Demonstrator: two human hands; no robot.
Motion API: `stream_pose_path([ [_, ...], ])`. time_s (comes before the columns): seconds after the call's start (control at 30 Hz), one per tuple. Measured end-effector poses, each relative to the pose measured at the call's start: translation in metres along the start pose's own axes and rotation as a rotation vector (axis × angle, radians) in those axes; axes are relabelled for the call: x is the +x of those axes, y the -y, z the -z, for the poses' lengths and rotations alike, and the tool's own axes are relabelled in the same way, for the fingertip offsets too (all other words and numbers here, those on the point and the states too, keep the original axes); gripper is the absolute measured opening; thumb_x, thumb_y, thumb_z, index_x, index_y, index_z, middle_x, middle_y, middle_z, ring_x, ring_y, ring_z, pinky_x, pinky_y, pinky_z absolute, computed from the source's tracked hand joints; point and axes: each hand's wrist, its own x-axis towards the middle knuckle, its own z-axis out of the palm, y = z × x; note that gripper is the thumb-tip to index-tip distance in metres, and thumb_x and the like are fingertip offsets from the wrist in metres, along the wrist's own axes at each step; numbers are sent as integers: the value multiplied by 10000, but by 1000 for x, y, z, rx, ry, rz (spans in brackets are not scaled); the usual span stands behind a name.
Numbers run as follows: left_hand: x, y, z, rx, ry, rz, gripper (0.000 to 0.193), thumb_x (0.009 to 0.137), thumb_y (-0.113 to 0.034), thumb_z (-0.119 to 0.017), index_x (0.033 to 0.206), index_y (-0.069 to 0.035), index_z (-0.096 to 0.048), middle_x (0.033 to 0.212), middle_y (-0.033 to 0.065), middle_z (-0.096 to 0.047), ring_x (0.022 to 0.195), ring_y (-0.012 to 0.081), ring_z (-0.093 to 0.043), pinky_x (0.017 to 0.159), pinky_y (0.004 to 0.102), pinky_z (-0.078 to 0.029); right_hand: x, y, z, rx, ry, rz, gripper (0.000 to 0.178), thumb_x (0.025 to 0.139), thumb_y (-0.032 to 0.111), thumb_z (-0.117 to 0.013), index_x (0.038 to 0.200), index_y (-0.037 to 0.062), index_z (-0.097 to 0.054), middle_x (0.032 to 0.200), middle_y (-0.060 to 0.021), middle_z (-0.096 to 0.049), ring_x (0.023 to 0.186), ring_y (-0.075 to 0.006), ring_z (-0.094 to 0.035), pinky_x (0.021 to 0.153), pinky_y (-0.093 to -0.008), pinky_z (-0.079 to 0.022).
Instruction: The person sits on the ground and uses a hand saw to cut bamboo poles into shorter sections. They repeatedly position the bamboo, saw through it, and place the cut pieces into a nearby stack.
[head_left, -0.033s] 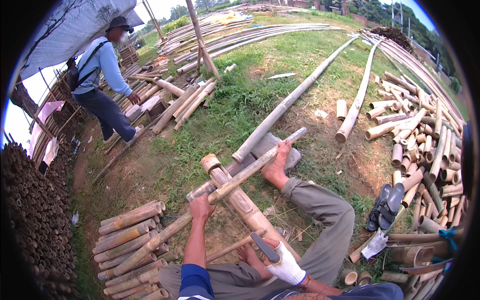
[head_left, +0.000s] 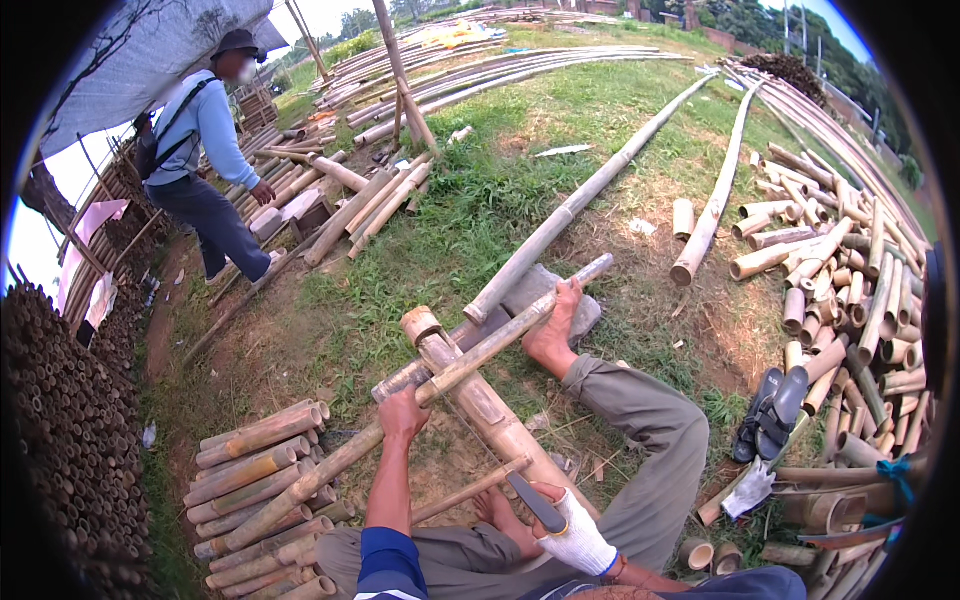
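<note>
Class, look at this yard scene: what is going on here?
A person sits on the grass, left hand gripping a long pale bamboo pole laid across a thick bamboo log. The white-gloved right hand holds a dark-handled saw. A bare foot steadies the pole. Another person in a blue shirt bends over poles nearby.

outdoor yard | grass [head_left: 480, 200] and dirt ground | grey tarp [head_left: 130, 60] overhead left | daylight

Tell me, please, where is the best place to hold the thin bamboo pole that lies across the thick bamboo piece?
Probably near its lower half, from above: the thin bamboo pole slants across the thick bamboo piece, and the left hand already wraps it just below that crossing, where the round shaft is free.
</note>
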Motion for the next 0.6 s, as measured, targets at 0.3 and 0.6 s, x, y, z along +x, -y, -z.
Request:
stream_pose_path([
  [0.3,18,-11,10,18,74,-20,481,757,-382,-897,1122,-95,-773,992,203,-813,948,387,-795,858,502,-638,73,10,-18,-47,-13,166,607,933,48,-719,1511,28,-534,1320,-136,-646,1205,-207,-650,1044,-327,-516],
  [0.6,15,-1,6,17,66,-35,531,753,-416,-898,1133,-71,-762,1015,222,-811,964,401,-792,873,508,-637,83,-24,-43,-74,-44,150,654,913,161,-792,1517,117,-543,1118,-120,-711,977,-225,-744,861,-360,-589],
])
